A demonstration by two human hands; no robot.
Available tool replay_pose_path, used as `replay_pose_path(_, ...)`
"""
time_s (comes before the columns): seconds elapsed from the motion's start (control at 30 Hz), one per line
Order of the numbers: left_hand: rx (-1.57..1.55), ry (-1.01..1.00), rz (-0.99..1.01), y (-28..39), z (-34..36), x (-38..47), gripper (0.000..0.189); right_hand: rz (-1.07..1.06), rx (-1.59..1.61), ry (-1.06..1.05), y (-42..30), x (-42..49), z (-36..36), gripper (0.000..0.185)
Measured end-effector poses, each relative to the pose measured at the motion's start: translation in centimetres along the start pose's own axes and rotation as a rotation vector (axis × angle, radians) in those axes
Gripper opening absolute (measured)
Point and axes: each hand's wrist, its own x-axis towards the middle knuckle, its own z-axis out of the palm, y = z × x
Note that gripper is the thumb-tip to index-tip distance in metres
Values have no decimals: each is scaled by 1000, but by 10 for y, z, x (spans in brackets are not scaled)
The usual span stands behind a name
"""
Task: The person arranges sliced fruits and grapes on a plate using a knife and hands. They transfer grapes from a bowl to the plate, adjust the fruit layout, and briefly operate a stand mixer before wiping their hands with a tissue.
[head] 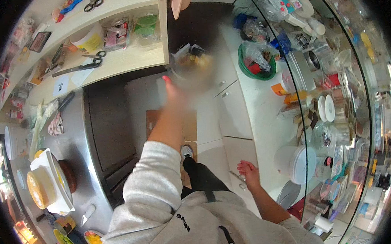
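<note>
My left hand [175, 91] reaches forward, its thumb up and the rest lost in a blurred patch of the view. Just beyond it is a round container [192, 67] with yellow and brown scraps and some white pieces; whether the hand touches it I cannot tell. My right hand [248, 170] hangs low by the white cabinet drawers [239, 146], fingers a little apart and nothing in them. On the steel counter at left a round yellow cake layer [41, 188] stands against a white square board [60, 184], a brown round form behind it.
Scissors [93, 4], a black-handled knife [74, 69] and packets lie on the left shelves. Bowls of cut fruit [68, 243] stand at lower left. Along the right counter are a green basket [257, 61], a white lidded tub [302, 164] and crowded glass shelving. Brown cardboard [188, 122] covers some floor.
</note>
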Motion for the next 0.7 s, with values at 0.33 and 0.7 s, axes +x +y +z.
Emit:
replay_pose_path(0.33,987,95,403,-89,-100,-116,54,175,189,-469,-21,41,105,50)
replay_pose_path(0.7,1365,749,586,-33,-289,-404,38,-386,-471,-1394,-124,-110,335,46)
